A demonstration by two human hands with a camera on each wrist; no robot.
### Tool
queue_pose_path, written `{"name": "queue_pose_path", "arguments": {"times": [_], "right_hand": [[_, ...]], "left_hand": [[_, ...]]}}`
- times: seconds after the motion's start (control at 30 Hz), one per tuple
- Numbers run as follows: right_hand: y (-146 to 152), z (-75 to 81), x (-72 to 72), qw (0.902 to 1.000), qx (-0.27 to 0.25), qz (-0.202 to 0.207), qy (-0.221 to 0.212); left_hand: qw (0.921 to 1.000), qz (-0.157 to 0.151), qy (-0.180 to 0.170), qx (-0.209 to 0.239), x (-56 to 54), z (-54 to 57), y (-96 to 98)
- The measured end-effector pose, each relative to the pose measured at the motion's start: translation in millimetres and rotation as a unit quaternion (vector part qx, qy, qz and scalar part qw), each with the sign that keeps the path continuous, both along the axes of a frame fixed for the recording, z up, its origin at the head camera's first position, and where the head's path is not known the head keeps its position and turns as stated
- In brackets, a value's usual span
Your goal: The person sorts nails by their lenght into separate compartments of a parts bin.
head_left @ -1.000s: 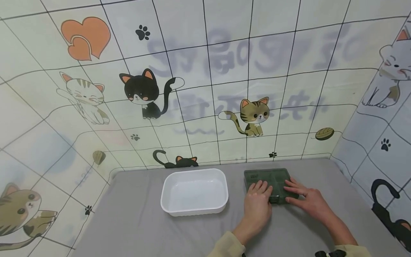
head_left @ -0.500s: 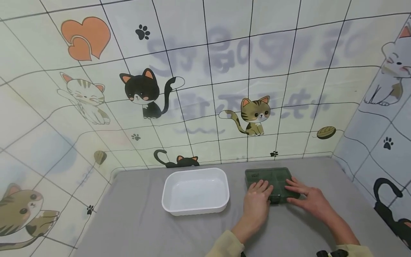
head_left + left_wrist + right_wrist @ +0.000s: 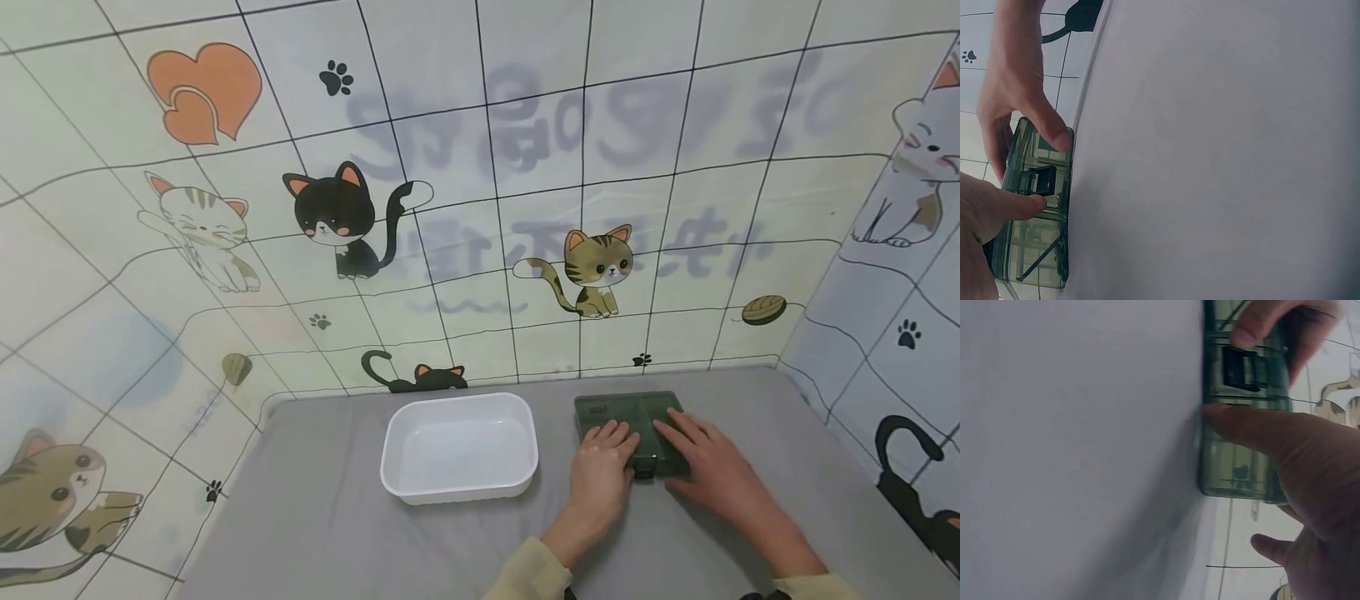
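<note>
A green see-through plastic box (image 3: 618,406) with a dark front latch (image 3: 1239,369) lies closed on the grey cloth. My left hand (image 3: 598,479) rests on its lid with straight fingers; in the left wrist view its thumb (image 3: 1021,205) touches the front beside the latch. My right hand (image 3: 714,467) spreads its fingers over the right part of the lid. Its thumb (image 3: 1254,428) presses the front side, as the right wrist view shows. Dividers and a few small shapes show faintly through the walls; what they are I cannot tell.
Left of the green box stands a white rectangular tray (image 3: 459,493), apart from it. Grey cloth (image 3: 330,517) covers the table. A printed sheet (image 3: 465,192) with cats and grid lines rises behind and at both sides.
My right hand has shifted left and farther over the lid. The left hand stays on the box. The box and the white tray keep their places.
</note>
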State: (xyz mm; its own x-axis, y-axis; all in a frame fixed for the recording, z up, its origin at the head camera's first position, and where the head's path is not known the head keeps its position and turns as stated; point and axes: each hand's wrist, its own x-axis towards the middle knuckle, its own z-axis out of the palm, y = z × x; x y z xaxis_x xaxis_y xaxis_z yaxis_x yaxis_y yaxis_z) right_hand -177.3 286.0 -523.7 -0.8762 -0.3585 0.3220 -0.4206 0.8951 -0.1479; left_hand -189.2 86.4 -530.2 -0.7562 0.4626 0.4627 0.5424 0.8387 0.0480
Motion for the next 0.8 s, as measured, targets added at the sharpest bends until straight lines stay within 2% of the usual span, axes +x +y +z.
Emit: {"name": "queue_pose_path", "arguments": {"times": [0.3,0.53,0.8], "right_hand": [[-6,-7.6,-9.5,0.9968,0.015,-0.012,0.077],[-6,-9.9,-11.7,0.9947,0.023,-0.005,0.100],[-2,-9.6,-12.5,0.9926,0.028,0.005,0.118]], "left_hand": [[0.9995,-0.004,-0.031,0.008,-0.4,0.9,-2.3],[0.9996,-0.013,-0.023,-0.004,-1.2,1.6,-5.4],[0.9983,-0.052,-0.015,-0.023,-5.5,3.0,-12.6]]}}
